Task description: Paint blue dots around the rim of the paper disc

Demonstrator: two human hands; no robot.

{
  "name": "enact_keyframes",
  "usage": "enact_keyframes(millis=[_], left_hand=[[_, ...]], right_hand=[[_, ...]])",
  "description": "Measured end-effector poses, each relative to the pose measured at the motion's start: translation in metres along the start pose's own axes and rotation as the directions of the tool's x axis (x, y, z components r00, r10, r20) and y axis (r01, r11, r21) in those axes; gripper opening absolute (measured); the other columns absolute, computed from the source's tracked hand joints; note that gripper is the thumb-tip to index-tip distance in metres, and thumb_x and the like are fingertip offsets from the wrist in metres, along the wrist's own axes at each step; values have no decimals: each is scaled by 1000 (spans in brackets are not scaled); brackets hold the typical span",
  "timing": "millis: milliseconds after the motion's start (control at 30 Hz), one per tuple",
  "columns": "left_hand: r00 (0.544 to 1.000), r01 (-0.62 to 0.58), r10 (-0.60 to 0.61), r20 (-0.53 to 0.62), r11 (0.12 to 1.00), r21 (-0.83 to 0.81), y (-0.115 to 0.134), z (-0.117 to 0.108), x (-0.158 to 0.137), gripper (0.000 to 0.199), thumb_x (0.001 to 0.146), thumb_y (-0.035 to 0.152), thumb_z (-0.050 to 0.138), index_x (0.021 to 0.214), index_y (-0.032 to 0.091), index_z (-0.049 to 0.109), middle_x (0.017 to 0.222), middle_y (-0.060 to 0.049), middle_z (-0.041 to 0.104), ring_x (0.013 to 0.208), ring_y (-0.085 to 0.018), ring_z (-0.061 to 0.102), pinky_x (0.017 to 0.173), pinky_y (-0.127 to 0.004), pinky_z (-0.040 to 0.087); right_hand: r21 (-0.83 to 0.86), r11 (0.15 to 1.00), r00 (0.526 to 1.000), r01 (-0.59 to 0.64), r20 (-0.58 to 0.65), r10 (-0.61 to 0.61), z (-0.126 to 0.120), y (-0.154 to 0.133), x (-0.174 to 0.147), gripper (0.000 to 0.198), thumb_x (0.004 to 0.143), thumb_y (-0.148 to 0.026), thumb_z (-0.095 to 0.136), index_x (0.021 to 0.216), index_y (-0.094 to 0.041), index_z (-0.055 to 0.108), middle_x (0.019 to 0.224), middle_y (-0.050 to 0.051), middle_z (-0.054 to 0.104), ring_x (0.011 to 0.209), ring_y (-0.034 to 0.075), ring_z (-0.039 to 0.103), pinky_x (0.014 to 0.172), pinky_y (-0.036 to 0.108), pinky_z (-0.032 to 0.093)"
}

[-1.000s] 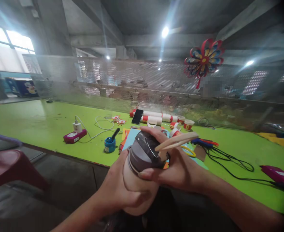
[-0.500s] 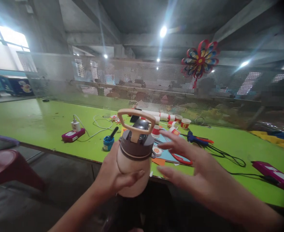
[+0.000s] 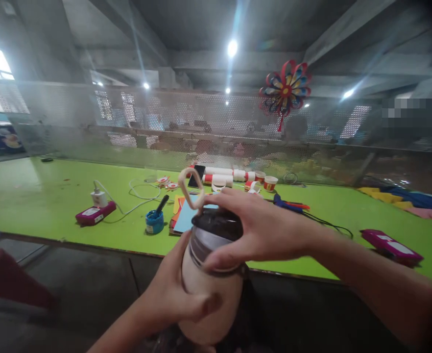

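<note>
A pale water bottle (image 3: 228,296) with a dark grey and black lid (image 3: 213,223) is before me at the table's front edge, tilted slightly. My left hand (image 3: 175,287) is wrapped round its body from the left, the thumb across the front. My right hand (image 3: 260,228) grips the lid from above and the right, thumb on the near side, fingers over the top. A beige carrying loop (image 3: 198,201) sticks up at the lid's left. Part of the lid's top is hidden under my right fingers.
On the green table (image 3: 54,196) are a blue jar (image 3: 154,223) with a dark handle in it, coloured paper (image 3: 186,218), a phone (image 3: 197,175), paper cups (image 3: 270,184), and two purple power blocks (image 3: 390,245) with cables. A mesh screen (image 3: 146,127) stands behind. A red stool (image 3: 6,279) is at left.
My right hand has moved left from open air and closed on the bottle's lid. The bottle has turned, so its loop now shows narrower and farther left. The view has shifted right.
</note>
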State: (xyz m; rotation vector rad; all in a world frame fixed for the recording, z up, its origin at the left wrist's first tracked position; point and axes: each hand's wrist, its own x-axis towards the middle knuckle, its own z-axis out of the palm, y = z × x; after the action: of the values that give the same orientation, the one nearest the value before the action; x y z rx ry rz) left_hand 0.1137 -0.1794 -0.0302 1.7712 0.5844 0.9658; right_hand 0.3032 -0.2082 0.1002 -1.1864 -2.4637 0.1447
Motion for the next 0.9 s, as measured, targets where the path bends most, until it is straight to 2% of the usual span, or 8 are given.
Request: enact_keyframes(millis=[100,267,367,500,600,700,800,900], left_hand=[[996,15,-5,-84,992,125,-9,5,1,75,57,29,83,123,23,50,121,-9,66,111,-36,63,91,-47,54],[999,28,-29,-23,998,-53,-14,3,2,87,57,42,85,131,21,45,126,-14,65,117,-38,62,99,-51,50],[994,-4,33,109,966,-259,-11,4,1,91,57,50,86,134,20,45,129,-16,64,118,-39,62,100,-50,50],[926,20,139,350,911,-412,-8,9,5,89,61,57,81,135,19,47,122,-16,68,109,-39,67,93,-50,54],[891,16,185,414,899,-437,-10,10,11,94,53,56,84,134,20,51,117,-15,70,106,-41,68,90,-52,56],[894,1,194,404,900,-435,-16,8,14,90,56,58,82,131,19,54,115,-15,70,106,-40,68,90,-52,55],[960,-5,98,263,942,-335,-20,12,14,81,57,50,81,127,18,53,117,-13,69,108,-38,66,92,-51,54],[999,23,-24,-35,998,-53,-20,22,12,65,56,30,79,115,20,53,112,-11,69,106,-36,65,89,-48,56]], right_hand=[[-189,941,959,-279,-101,264,6,-16,-16,71,77,-71,64,116,-12,65,105,18,69,89,34,65,72,45,51],[215,932,944,-292,-90,316,-22,1,-53,49,93,-62,50,84,-21,75,67,3,69,59,18,63,52,29,44],[444,869,969,-216,-7,245,-19,35,-64,38,87,-56,64,103,-24,78,93,5,77,87,23,72,75,34,55],[641,767,992,-43,118,-43,21,66,-49,93,58,-42,93,141,-28,56,141,9,60,132,32,53,111,48,39],[823,568,981,-7,116,-157,52,67,-31,104,38,-36,99,134,-22,61,132,11,65,123,31,60,110,44,41],[937,347,999,-26,36,-21,69,56,-26,106,38,-46,97,132,-18,58,123,11,69,113,29,67,98,39,52],[839,540,963,-64,-90,254,77,36,-32,91,44,-40,96,125,-19,60,125,10,66,117,30,63,103,41,49],[722,676,786,-147,-330,523,87,14,-39,84,54,-40,93,128,-24,56,135,10,60,127,33,55,109,46,45]])
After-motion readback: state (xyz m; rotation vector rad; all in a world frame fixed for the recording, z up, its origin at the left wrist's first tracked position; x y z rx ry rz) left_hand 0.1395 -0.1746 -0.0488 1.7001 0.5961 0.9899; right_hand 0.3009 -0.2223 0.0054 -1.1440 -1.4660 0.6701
